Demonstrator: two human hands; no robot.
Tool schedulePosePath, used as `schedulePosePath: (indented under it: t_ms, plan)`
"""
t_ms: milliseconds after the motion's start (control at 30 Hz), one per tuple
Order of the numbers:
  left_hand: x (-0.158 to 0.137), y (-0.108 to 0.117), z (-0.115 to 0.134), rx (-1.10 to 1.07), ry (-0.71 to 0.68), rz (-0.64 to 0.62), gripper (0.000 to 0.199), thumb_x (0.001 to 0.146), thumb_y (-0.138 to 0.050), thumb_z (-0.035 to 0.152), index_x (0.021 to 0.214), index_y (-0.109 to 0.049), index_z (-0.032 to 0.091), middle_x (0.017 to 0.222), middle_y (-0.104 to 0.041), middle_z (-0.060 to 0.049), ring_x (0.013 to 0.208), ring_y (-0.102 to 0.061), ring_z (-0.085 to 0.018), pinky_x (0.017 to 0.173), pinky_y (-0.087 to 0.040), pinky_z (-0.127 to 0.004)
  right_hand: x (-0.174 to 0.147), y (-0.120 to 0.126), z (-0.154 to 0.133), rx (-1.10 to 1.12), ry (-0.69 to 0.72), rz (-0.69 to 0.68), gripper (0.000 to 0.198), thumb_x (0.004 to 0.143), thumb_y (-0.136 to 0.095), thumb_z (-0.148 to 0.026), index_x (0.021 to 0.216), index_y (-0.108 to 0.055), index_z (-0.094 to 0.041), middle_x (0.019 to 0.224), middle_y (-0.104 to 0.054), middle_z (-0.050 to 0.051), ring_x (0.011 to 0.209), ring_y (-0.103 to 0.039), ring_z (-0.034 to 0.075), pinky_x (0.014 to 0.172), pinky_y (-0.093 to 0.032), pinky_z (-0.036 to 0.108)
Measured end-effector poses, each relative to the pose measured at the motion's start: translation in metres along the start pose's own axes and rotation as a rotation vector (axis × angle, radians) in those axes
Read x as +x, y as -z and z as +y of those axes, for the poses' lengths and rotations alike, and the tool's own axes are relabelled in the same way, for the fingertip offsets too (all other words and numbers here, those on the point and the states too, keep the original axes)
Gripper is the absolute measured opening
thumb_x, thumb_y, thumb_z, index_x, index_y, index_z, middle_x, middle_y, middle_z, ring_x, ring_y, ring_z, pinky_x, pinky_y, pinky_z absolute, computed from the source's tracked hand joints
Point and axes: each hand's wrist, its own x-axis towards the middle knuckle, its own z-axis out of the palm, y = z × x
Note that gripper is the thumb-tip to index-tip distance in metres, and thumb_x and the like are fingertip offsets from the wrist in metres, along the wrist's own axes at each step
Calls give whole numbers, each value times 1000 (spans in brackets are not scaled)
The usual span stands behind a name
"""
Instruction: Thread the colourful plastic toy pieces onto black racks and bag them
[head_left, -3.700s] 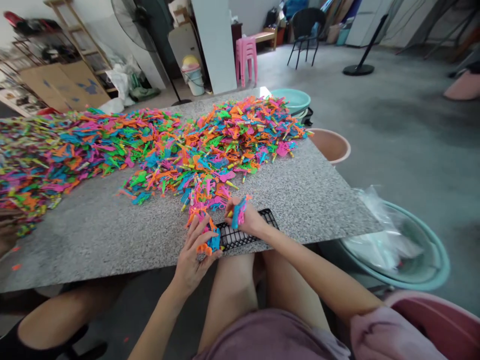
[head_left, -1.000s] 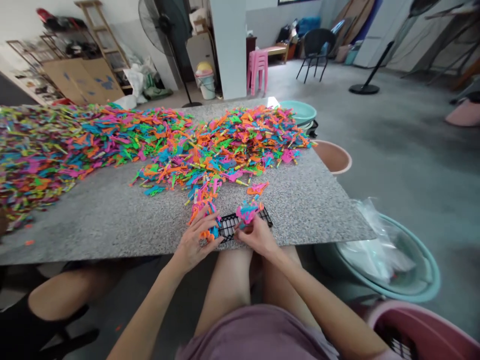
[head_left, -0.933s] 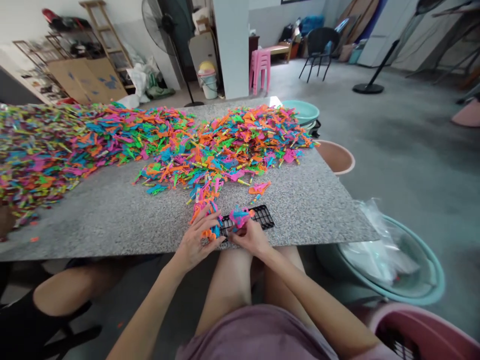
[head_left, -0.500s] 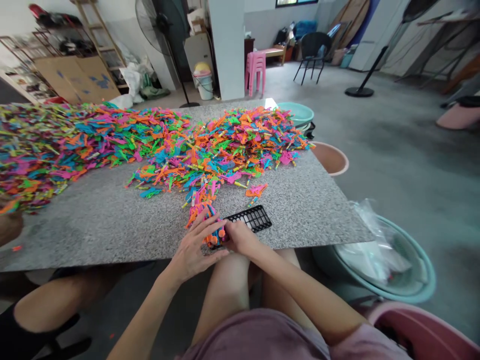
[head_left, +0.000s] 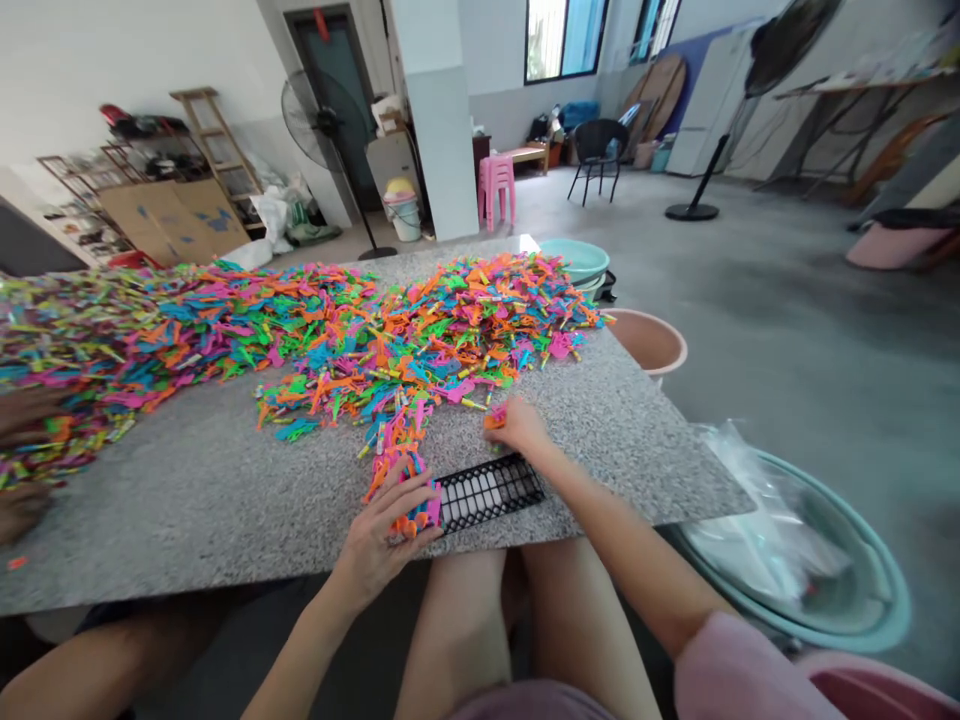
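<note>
A black plastic lattice basket [head_left: 480, 497] lies near the table's front edge. Small bright plastic pieces [head_left: 414, 520] in pink, orange and blue stand packed at its left end. My left hand [head_left: 382, 530] is curved around this packed row, fingers over the top and thumb at the near side. Beyond the basket's right half, my right hand [head_left: 521, 425] pinches an orange and pink plastic piece [head_left: 496, 417] just above the table. Their exact kind is too small to tell. White shows through the basket's middle slots.
A large heap of similar plastic pieces [head_left: 480, 310] spreads across the granite-patterned table [head_left: 645, 450]. Another person's hands [head_left: 22, 510] are at the left edge. Right of the table stand a tub with plastic bags [head_left: 892, 590] and a pink basin [head_left: 660, 340].
My right hand has moved from the packed row to the far right side of the basket and now holds a piece. The left hand stays on the row. The view has tilted up.
</note>
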Motion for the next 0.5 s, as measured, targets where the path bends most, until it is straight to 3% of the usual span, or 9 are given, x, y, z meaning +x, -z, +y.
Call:
schedulePosePath:
  t_ms: [100, 167, 267, 367, 500]
  plan:
    - [-3, 8, -1, -79, 53, -56, 31, 88, -69, 30, 119, -67, 25, 133, -63, -9, 143, -36, -29, 111, -42, -51, -8, -5, 6, 266, -138, -62, 55, 72, -78, -27, 117, -54, -8, 81, -71, 8, 66, -69, 20, 58, -49, 25]
    - [-3, 12, -1, -114, 75, -83, 33, 87, -70, 28, 120, -67, 25, 135, -61, -10, 144, -33, -30, 113, -40, -52, -25, -11, 4, 489, -82, -130, 38, 79, -70, -23, 112, -57, -12, 70, -67, 2, 56, -66, 16, 55, -49, 24]
    - [-2, 14, -1, -134, 64, -96, 32, 87, -70, 25, 119, -67, 26, 137, -60, -8, 145, -31, -29, 113, -39, -54, -50, -30, -14, 692, 127, -245, 14, 79, -65, -14, 92, -63, -18, 66, -64, -2, 59, -65, 14, 58, -49, 22]
    - [0, 13, -1, -121, 67, -105, 28, 87, -70, 24, 114, -67, 26, 136, -61, -8, 145, -32, -29, 112, -40, -55, -62, -53, -38, 625, 382, -183, 19, 69, -70, -7, 82, -63, -19, 78, -68, -1, 72, -65, 15, 67, -48, 23]
    - [-2, 12, 0, -66, 82, -88, 25, 88, -69, 24, 112, -66, 25, 136, -61, -8, 145, -31, -30, 111, -40, -57, -61, -66, -53, 461, 539, -133, 17, 72, -70, -13, 88, -64, -18, 81, -69, 1, 75, -63, 16, 69, -43, 23]
